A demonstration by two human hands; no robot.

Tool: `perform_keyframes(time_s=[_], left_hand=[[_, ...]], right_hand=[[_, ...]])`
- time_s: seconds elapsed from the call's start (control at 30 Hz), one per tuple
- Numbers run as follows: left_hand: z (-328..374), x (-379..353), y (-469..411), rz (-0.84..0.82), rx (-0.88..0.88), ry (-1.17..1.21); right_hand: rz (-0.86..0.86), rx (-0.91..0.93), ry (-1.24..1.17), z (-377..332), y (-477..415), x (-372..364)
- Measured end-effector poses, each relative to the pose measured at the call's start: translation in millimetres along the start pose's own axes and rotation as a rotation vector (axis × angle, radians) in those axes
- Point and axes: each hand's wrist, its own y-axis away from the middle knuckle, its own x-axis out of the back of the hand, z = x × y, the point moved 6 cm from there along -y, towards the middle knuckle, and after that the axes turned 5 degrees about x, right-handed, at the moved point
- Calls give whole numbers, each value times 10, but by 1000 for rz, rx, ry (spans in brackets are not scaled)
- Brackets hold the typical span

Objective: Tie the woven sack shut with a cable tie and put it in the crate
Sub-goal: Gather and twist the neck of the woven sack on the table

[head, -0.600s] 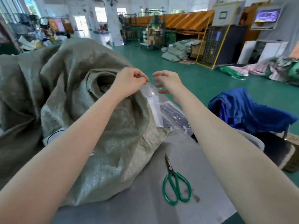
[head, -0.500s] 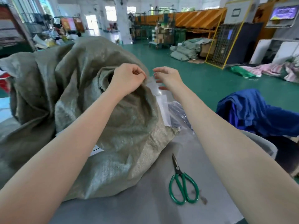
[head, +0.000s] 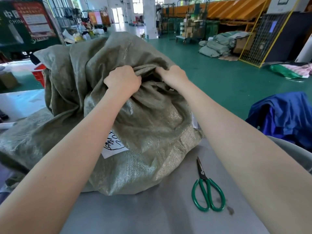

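With the sack point(head: 148, 135) slumped on the table point(head: 152, 215) beside green scissors point(head: 208, 191), both fists clamped tight on bunched fabric: left hand point(head: 123, 80), right hand point(head: 173, 74).

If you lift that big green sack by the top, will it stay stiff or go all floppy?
Probably floppy: the woven sack already folds and wrinkles where the left hand and right hand bunch its top. It may be bulky rather than rigid, since it slumps over the table. Its shiny weave could feel a bit slippery, so a bunched grip seems wise.
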Motion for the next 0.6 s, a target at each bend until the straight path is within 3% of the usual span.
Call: perform_keyframes(time_s=[0.1,0.17,0.3,0.37,0.5,0.6], left_hand=[[95,180,-3,122,-99,350],[196,360,6,194,-166,526],[360,565,52,190,-293,706],[372,561,73,141,-343,730],[315,559,125,33,-410,728],[22,814,152,250,-277,946]], right_hand=[[75,-22,-131,-54,-61,121],[31,-57,-317,-154,-101,146],[-208,105,-865,-563,-194,116],[-197,138,-1037,-802,-235,193],[14,191,-991,-1230,-325,289],[41,270,-987,-1477,-380,323]])
